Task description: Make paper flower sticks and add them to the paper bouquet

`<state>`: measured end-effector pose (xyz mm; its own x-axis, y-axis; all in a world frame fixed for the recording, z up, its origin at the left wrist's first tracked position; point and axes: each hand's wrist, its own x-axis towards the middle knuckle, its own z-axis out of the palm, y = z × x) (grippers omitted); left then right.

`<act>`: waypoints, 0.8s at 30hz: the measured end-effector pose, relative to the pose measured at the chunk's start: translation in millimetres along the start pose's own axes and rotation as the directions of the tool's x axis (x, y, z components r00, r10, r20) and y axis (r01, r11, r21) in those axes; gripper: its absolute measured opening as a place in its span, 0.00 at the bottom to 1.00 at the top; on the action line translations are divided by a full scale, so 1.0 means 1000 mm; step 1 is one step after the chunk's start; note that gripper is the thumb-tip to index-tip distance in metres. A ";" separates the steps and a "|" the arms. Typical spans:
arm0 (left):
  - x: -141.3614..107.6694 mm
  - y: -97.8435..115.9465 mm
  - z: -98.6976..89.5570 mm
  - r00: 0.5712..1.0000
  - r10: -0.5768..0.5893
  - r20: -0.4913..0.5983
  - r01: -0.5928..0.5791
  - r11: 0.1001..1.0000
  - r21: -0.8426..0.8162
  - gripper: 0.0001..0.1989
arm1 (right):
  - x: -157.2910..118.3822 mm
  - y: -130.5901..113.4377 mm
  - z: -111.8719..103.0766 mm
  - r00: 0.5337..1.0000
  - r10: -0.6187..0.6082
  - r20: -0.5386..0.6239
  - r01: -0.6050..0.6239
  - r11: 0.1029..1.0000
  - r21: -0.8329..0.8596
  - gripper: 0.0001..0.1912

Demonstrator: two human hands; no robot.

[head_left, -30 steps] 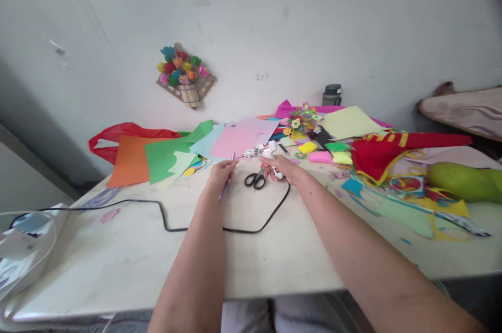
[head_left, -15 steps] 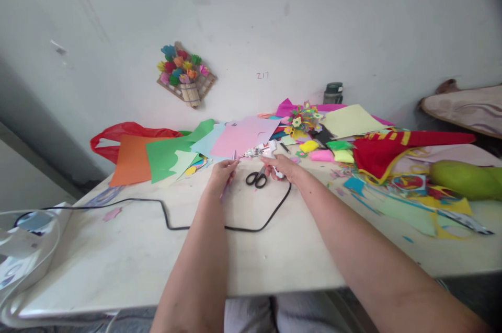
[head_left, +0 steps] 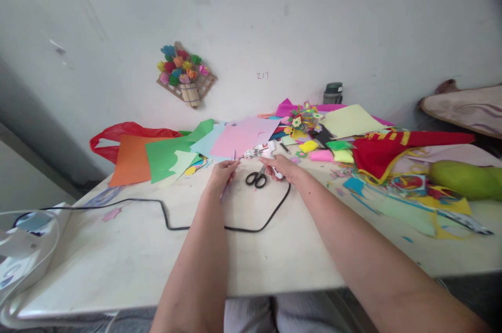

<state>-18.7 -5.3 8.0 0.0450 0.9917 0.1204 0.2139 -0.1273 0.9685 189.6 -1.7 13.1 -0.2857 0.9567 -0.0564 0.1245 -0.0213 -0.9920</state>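
My right hand is wrapped round the handle of a white hot glue gun, whose nozzle points left. My left hand pinches a thin purple strip, which stands up past the fingertips. The nozzle tip is close to the left fingertips; whether it touches the strip is too small to tell. Between the hands, black-handled scissors lie on the table, blades partly under the right hand and glue gun. A black cord runs from the gun's handle across the table, passing under my left forearm.
Coloured sheets, such as an orange sheet and a pink sheet, lie along the wall. Paper flowers, clay packets and a red cloth crowd the right. A white box stands at the left edge.
Almost nothing differs. Both hands keep their grips, with the glue gun's nozzle still close to the left fingertips.
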 end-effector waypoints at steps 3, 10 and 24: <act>0.000 0.000 0.000 1.000 -0.006 0.005 0.006 1.000 -0.004 0.20 | 0.000 -0.001 0.000 1.000 0.015 -0.014 -0.015 1.000 0.007 0.22; -0.002 0.001 0.000 1.000 -0.008 0.007 0.008 1.000 -0.030 0.19 | 0.000 -0.001 -0.001 0.999 0.029 -0.014 -0.028 0.999 0.030 0.22; 0.000 -0.001 -0.001 1.000 -0.011 0.006 0.011 0.999 -0.031 0.17 | 0.000 0.001 -0.001 0.999 0.008 0.036 -0.009 1.000 0.016 0.22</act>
<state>-19.5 -5.1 6.9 0.0486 0.9929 0.1085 0.1836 -0.1156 0.9762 190.9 -1.3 12.5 -0.3189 0.9453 -0.0688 0.1122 -0.0344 -0.9931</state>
